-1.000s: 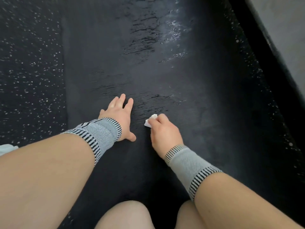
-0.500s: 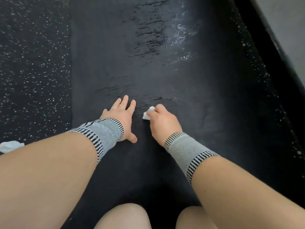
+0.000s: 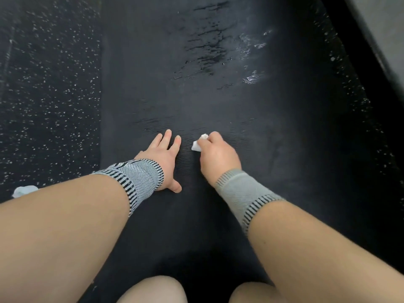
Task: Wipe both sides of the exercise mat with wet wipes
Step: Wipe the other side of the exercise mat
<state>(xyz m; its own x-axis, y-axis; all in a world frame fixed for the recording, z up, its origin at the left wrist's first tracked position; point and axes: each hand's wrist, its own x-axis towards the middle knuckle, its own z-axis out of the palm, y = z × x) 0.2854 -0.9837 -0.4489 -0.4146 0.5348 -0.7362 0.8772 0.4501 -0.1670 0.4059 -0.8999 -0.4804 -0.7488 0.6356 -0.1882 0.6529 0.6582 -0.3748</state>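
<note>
A black exercise mat (image 3: 273, 119) stretches away from me over the floor, with wet streaks shining on its far part. My right hand (image 3: 215, 157) grips a small crumpled white wet wipe (image 3: 197, 144) and holds it down on the mat near the middle. Just to its left, my left hand (image 3: 164, 156) rests flat on the mat with fingers straight and thumb spread. Both wrists wear grey striped knit bands.
Dark speckled rubber flooring (image 3: 48, 95) lies left of the mat. A crumpled white wipe (image 3: 23, 190) sits on that floor by my left forearm. A black baseboard and grey wall (image 3: 380, 36) run along the right. My knees (image 3: 153, 289) show at the bottom.
My right hand has slid the wipe forward and slightly right across the mat. My left hand stayed pressed on the mat, shifting a little forward with my body.
</note>
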